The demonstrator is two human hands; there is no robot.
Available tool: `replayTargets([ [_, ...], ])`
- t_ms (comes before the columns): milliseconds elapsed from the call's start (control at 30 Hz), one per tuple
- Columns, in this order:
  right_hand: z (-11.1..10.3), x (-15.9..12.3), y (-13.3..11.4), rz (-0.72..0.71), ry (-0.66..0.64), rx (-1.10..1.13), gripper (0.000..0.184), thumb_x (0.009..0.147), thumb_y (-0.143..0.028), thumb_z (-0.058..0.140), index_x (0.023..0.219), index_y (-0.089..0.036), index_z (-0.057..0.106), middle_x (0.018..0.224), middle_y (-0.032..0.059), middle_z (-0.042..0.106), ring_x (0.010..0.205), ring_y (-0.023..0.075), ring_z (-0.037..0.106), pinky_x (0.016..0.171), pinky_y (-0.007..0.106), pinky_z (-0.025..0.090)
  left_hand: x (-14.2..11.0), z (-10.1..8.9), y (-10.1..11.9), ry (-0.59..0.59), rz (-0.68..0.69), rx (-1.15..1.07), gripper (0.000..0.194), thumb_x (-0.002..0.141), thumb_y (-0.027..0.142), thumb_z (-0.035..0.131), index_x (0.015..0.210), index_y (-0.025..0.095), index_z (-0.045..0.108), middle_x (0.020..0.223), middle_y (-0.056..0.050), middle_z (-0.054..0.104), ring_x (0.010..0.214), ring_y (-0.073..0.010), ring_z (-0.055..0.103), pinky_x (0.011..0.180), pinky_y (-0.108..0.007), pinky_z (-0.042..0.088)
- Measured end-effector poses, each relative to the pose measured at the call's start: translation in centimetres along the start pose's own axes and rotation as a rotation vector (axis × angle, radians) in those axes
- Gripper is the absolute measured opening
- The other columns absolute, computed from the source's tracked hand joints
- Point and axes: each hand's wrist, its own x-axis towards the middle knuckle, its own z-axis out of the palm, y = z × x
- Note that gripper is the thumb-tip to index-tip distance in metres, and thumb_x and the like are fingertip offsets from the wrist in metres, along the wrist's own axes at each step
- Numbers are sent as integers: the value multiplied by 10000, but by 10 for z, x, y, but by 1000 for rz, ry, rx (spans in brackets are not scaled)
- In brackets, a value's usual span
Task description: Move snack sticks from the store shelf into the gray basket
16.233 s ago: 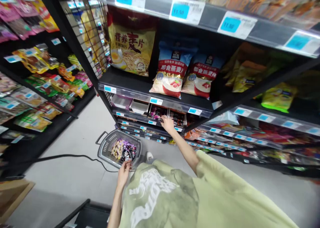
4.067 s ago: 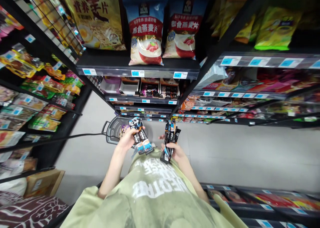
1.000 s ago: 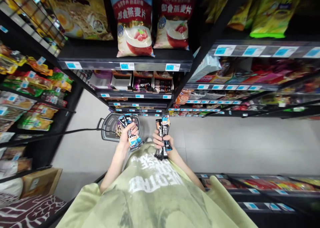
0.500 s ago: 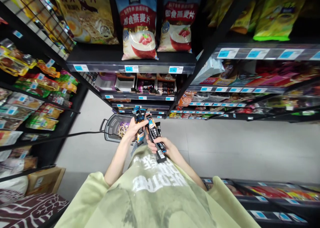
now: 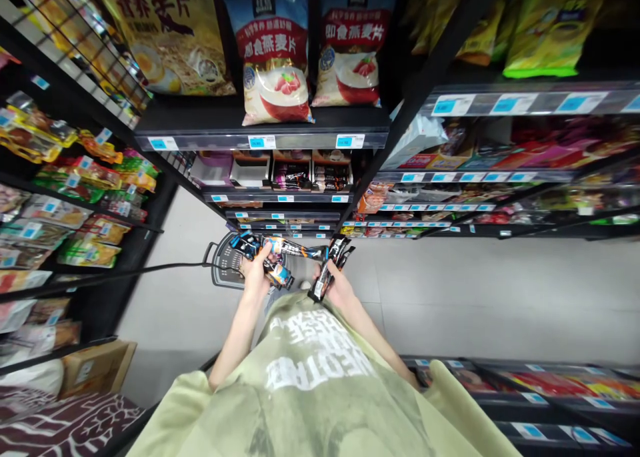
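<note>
My left hand (image 5: 257,269) is closed around several slim stick packets (image 5: 281,274) in black, blue and orange. One long blue-and-white stick packet (image 5: 295,247) stretches from its thumb toward the other hand. My right hand (image 5: 336,282) grips several black stick packets (image 5: 330,267), held at a slant in front of my shirt. The far end of the long packet meets this bunch; whether the right fingers touch it I cannot tell. Below and beyond my left hand, a grey shopping basket (image 5: 223,275) sits on the floor, its right part hidden by the hand and packets.
Ahead stands a black shelf (image 5: 200,120) with bags of oatmeal (image 5: 277,63) on top and open boxes of black packets (image 5: 333,175) lower down. Packaged snacks (image 5: 80,217) line the left rack. A cardboard box (image 5: 97,367) lies at lower left. Grey floor (image 5: 425,283) stretches to the right.
My hands have moved apart. One packet now extends sideways from my left thumb, and the right hand's black bunch has tilted the other way. More of the basket's left part stays visible.
</note>
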Motion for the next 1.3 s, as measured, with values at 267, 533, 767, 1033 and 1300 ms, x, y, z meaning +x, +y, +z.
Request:
replayTargets([
  [267, 10, -8, -35, -438, 357, -44, 432, 591, -401, 896, 844, -208, 604, 681, -36, 667, 506, 123, 585, 452, 253, 483, -10, -28, -10, -213, -322, 8, 373, 664, 378, 874, 878, 179, 641, 577, 36, 571, 469, -96, 521, 444, -205, 392],
  [533, 16, -31, -87, -707, 81, -667, 323, 643, -377, 885, 768, -186, 658, 631, -21, 644, 543, 145, 614, 546, 277, 533, 1, -49, 11, -403, -235, 138, 388, 726, 411, 837, 934, 135, 661, 817, -53, 702, 522, -100, 572, 468, -224, 451],
  [767, 27, -27, -105, -686, -120, -889, 348, 670, -453, 872, 762, -188, 667, 651, -16, 638, 558, 132, 582, 555, 270, 533, 13, -44, 3, -549, -289, 172, 408, 752, 437, 813, 994, 152, 648, 701, 6, 611, 542, -110, 564, 501, -234, 456],
  [1033, 32, -17, -116, -499, -334, -930, 394, 655, -487, 876, 694, -183, 628, 590, -29, 584, 523, 112, 532, 498, 242, 477, 6, -35, -5, -675, -348, 121, 455, 663, 311, 875, 1040, 178, 657, 739, 16, 588, 573, -94, 536, 557, -237, 451],
  [1300, 61, 38, -81, -260, -502, -934, 437, 596, -477, 875, 760, -151, 636, 700, -12, 633, 613, 128, 559, 597, 265, 476, 18, -23, -54, -474, -511, -65, 447, 674, 375, 867, 1009, 152, 673, 841, -52, 730, 773, -229, 695, 761, -363, 563],
])
